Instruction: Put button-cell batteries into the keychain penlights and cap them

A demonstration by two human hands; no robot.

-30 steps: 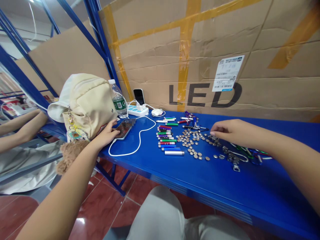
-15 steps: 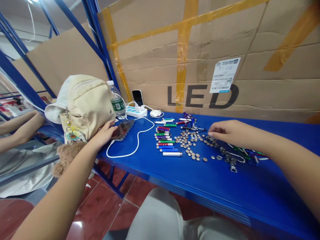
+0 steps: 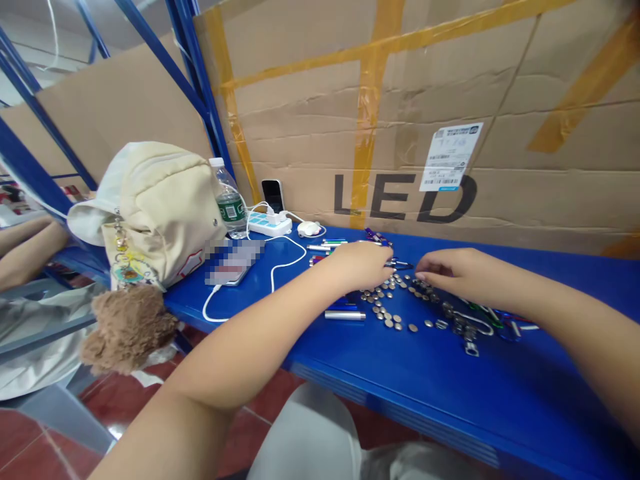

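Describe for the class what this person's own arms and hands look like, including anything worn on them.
The left hand and right hand are bare, with no gloves. The forearms show no sleeves, watch, bracelet, cables or markings, and no ring shows. Pale grey trousers appear below.

Coin batteries [image 3: 385,308] on blue tabletop [image 3: 500,407], left hand [image 3: 357,265] just above them, right hand [image 3: 465,275] beside them, silver flashlight [image 3: 345,315] left of them, carabiners [image 3: 470,323] right of them

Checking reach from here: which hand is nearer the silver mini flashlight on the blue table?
Left. The left hand is just behind the silver mini flashlight, not touching it. The right hand is farther off to the right, beyond the button cells.
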